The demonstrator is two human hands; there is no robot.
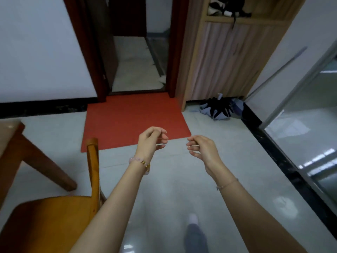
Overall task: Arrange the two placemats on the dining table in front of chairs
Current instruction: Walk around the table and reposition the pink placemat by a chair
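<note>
Over bare floor, left hand point(152, 140) and right hand point(201, 147) half-curled, empty. No placemats visible; likely light, floppy — grip opposite edges.

Both forearms reach forward, raised at about the same height. The left hand point(152, 141) and right hand point(202, 147) hang near each other, apart, fingers loosely curled, holding nothing. Each wrist wears a bracelet; one foot shows below

Red floor mat point(135, 121), yellow-wood chair point(54, 216), grey tile floor point(182, 189), black skirting point(45, 107).
</note>
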